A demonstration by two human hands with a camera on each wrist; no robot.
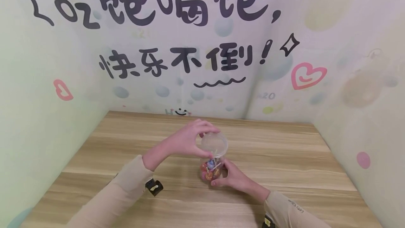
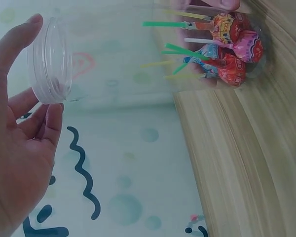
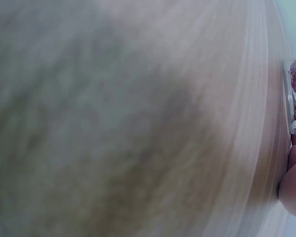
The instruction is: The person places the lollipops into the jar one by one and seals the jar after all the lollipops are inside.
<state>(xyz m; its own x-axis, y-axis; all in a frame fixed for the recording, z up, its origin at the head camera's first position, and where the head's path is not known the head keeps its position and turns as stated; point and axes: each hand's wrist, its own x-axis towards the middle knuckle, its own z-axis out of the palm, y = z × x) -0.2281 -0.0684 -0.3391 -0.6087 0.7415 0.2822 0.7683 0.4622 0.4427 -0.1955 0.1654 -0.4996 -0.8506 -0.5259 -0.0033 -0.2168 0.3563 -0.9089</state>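
A clear plastic jar (image 1: 221, 161) stands on the wooden table, with several wrapped lollipops (image 2: 232, 54) at its bottom. Their wrappers are red, orange, pink and blue, and their sticks green, white and yellow. Over the top of the jar, my left hand (image 1: 185, 140) grips the round clear lid (image 2: 52, 61), thumb on one side and fingers on the other. Lower down, my right hand (image 1: 235, 177) holds the jar by its side near the base. Only part of that hand shows at the edge of the right wrist view, beside the lollipops.
The wooden table (image 1: 126, 140) meets a printed wall (image 1: 221, 94) behind the jar, and side walls stand left and right. Black straps with small devices sit at both sleeves, the left one (image 1: 154, 187) hanging close over the table.
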